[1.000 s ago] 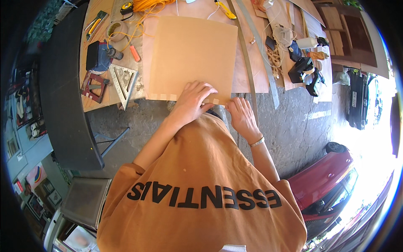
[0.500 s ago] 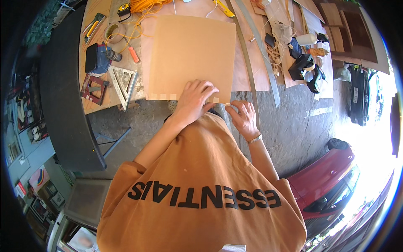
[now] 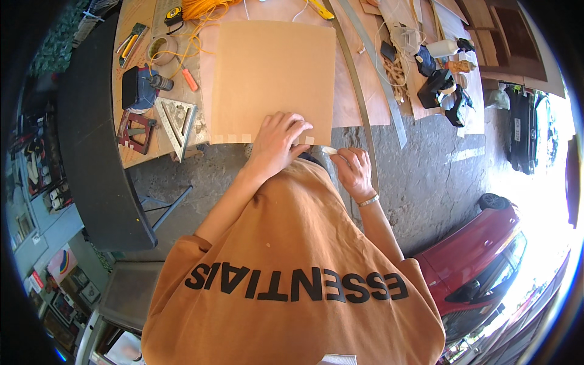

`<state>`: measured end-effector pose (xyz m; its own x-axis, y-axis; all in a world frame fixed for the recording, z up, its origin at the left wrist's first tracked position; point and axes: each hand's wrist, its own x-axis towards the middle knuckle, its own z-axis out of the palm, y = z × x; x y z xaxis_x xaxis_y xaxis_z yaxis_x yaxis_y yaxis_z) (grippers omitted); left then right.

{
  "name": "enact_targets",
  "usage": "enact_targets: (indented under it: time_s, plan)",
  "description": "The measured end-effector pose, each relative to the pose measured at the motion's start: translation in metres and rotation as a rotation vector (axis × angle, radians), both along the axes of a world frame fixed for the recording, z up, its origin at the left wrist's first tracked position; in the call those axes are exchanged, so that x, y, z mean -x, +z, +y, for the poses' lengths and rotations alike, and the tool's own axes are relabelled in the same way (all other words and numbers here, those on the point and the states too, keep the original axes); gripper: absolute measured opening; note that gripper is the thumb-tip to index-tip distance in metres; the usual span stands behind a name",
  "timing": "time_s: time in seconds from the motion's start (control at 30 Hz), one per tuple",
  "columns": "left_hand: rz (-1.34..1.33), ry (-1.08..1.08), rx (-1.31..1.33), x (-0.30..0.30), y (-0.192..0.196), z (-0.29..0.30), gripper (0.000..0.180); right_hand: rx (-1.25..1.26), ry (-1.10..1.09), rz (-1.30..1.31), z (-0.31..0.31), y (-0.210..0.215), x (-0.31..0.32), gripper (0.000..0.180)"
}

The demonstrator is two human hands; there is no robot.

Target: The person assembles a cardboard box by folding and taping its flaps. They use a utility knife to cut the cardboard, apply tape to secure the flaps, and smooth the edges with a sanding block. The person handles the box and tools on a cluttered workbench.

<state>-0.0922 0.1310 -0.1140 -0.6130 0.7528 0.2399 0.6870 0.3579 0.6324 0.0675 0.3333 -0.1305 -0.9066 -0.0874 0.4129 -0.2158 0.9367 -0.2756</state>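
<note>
A square tan sheet of thin board lies flat on the wooden workbench. Short pale tape strips sit along its near edge. My left hand rests palm down on that near edge, fingers spread, pressing close to the right corner. My right hand hovers just off the bench edge, below the sheet's near right corner. It pinches a pale strip of masking tape between thumb and fingers. My orange shirt hides everything below the hands.
A metal speed square, a red clamp, a blue power tool and a tape roll lie left of the sheet. A long metal strip and black tools lie right. A red car stands on the concrete.
My right hand has curled its fingers onto the tape strip beside the sheet's corner. My left hand has stayed pressed on the near edge.
</note>
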Motion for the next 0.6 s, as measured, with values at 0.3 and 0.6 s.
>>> enact_targets:
  time_s: [0.3,0.6]
  plan:
    - [-0.012,0.002,0.022,-0.001,-0.003,0.002,0.047,1.033,-0.770,0.066,0.075,-0.054,-0.004,0.006]
    - [-0.038,-0.015,0.004,-0.003,0.010,-0.004,0.043,0.899,-1.346,-0.127,0.167,-0.169,0.020,0.049]
